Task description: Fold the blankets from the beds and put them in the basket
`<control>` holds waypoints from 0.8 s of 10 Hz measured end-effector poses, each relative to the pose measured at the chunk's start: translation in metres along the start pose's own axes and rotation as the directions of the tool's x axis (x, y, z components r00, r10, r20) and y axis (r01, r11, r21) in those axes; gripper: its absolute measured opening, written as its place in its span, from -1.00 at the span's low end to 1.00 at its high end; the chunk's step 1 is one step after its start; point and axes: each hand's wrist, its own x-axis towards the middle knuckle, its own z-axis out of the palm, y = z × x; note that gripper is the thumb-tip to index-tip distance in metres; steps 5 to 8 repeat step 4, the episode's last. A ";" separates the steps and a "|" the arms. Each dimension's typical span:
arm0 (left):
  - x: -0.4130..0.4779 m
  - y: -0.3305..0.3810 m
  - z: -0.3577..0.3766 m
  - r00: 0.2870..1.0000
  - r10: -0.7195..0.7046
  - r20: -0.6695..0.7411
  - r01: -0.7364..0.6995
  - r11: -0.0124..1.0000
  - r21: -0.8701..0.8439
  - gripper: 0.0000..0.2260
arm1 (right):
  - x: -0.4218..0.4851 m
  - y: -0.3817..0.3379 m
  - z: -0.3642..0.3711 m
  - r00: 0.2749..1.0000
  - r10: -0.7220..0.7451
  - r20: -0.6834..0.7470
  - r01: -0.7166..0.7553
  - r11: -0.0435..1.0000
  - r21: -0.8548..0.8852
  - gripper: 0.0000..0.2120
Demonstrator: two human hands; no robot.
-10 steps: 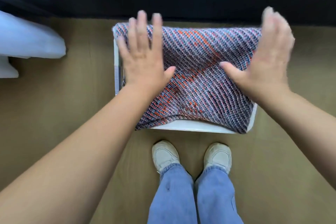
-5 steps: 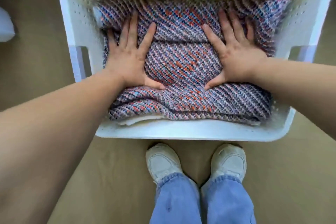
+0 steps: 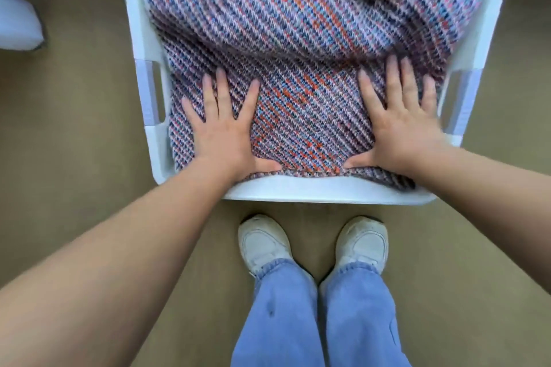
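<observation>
A folded knitted blanket (image 3: 304, 48) in blue, orange and white stripes fills the white plastic basket (image 3: 140, 39) on the floor in front of me. My left hand (image 3: 225, 131) lies flat on the blanket's near left part, fingers spread. My right hand (image 3: 399, 122) lies flat on the near right part, also with fingers apart. Both palms rest on the fabric and grip nothing. The blanket's far edge bulges up against the basket's back wall.
The basket stands on a tan floor (image 3: 74, 143). My two white shoes (image 3: 265, 241) and blue jeans are just behind its near rim. A white object (image 3: 18, 21) shows at the far left edge.
The blanket went from lying on top of the basket to being pressed down inside it. Both hands have slid from its far part toward the near edge, and its surface looks smoother.
</observation>
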 end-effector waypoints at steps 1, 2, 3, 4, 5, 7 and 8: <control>0.024 -0.005 0.020 0.998 0.046 -0.049 -0.044 0.998 0.038 0.27 | 0.028 -0.003 0.025 0.999 0.043 -0.003 -0.043 0.998 -0.055 0.42; 0.023 -0.005 0.007 0.999 0.050 0.019 -0.051 0.998 0.036 0.27 | 0.028 -0.007 0.018 0.999 0.040 0.009 -0.040 0.998 -0.057 0.43; 0.006 0.001 -0.019 0.988 0.011 0.155 -0.022 0.997 0.070 0.25 | 0.005 -0.010 -0.002 0.999 0.040 0.028 -0.037 0.995 -0.092 0.34; -0.030 0.011 -0.062 0.965 0.011 0.264 -0.005 1.000 -0.022 0.05 | -0.037 -0.017 -0.036 0.999 0.002 0.040 -0.001 1.000 -0.023 0.07; -0.030 0.011 -0.062 0.965 0.011 0.264 -0.005 1.000 -0.022 0.05 | -0.037 -0.017 -0.036 0.999 0.002 0.040 -0.001 1.000 -0.023 0.07; -0.030 0.011 -0.062 0.965 0.011 0.264 -0.005 1.000 -0.022 0.05 | -0.037 -0.017 -0.036 0.999 0.002 0.040 -0.001 1.000 -0.023 0.07; -0.030 0.011 -0.062 0.965 0.011 0.264 -0.005 1.000 -0.022 0.05 | -0.037 -0.017 -0.036 0.999 0.002 0.040 -0.001 1.000 -0.023 0.07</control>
